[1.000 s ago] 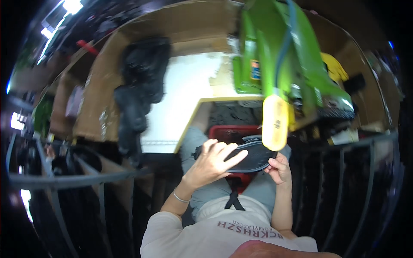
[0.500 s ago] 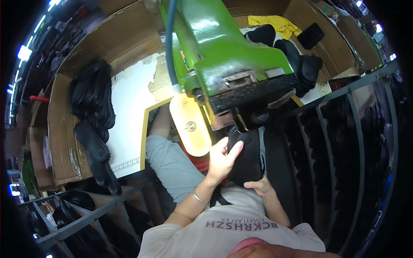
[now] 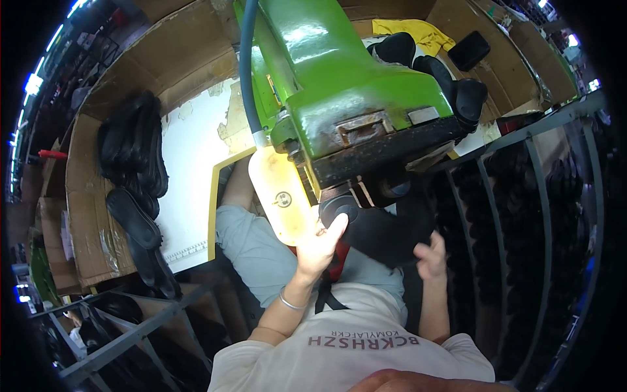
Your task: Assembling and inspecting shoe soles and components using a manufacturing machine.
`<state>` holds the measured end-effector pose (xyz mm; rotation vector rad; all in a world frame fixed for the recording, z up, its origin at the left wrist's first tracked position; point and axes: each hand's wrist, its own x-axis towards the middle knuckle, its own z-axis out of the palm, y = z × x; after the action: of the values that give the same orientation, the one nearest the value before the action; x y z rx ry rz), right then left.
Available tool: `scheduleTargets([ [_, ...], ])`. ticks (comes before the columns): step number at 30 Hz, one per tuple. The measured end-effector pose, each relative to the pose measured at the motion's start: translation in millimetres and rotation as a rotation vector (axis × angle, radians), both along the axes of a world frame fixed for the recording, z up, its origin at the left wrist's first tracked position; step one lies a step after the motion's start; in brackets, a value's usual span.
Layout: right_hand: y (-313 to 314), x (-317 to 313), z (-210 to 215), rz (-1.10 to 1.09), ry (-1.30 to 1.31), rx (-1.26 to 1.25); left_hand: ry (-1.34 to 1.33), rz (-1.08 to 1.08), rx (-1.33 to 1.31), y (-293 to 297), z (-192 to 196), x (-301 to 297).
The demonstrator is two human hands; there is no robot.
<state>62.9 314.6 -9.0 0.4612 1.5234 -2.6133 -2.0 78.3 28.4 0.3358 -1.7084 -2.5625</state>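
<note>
The person's right hand (image 3: pixel 432 257) hovers by the right end of a black sole (image 3: pixel 392 236), fingers loosely bent; I can't tell whether they touch it. The left hand (image 3: pixel 320 247) pinches the sole's left end, thumb on top, other fingers mostly hidden. The sole sits before the counter's (image 3: pixel 189 153) cut-out front edge, just under the green machine's (image 3: pixel 366 85) dark head. With slack support on the right, the sole could twist, and the left thumb could get nipped so near the metal parts. Shadow swallows its outline; the head hides any contact. A lit yellow lamp (image 3: pixel 282 196) hangs beside the left hand. Beyond, heaped soles (image 3: pixel 130 144) line the counter's left edge.
</note>
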Motion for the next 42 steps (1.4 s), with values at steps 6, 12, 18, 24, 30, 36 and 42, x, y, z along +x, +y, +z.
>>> scheduleTargets([
  [6,2.2,-97.3,35.5,-0.137,0.2,0.066,0.125,-0.048,-0.214,-19.1,-10.9,-8.9],
  [12,-37.1,-125.2,32.5,-0.029,0.244,-0.107,0.242,-0.072,-0.083,-69.6,-7.1,-8.9],
  [18,-81.7,-106.2,13.6,0.035,0.23,-0.129,0.088,-0.093,-0.111,-125.7,-2.3,2.8],
  [24,-125.1,-100.3,25.1,0.056,0.334,0.07,0.004,-0.104,-0.068,-162.2,-46.6,54.4],
  [30,-123.3,-104.7,32.2,0.154,0.417,0.312,0.088,-0.603,-0.357,-96.2,-39.2,39.3],
  [36,-109.4,-53.6,11.0,0.112,0.308,0.469,0.195,-0.098,-0.489,-9.2,-33.1,-9.0],
  [42,-26.1,33.9,-27.1,0.268,-0.148,0.08,0.255,0.006,-0.678,-2.0,-45.4,-3.8],
])
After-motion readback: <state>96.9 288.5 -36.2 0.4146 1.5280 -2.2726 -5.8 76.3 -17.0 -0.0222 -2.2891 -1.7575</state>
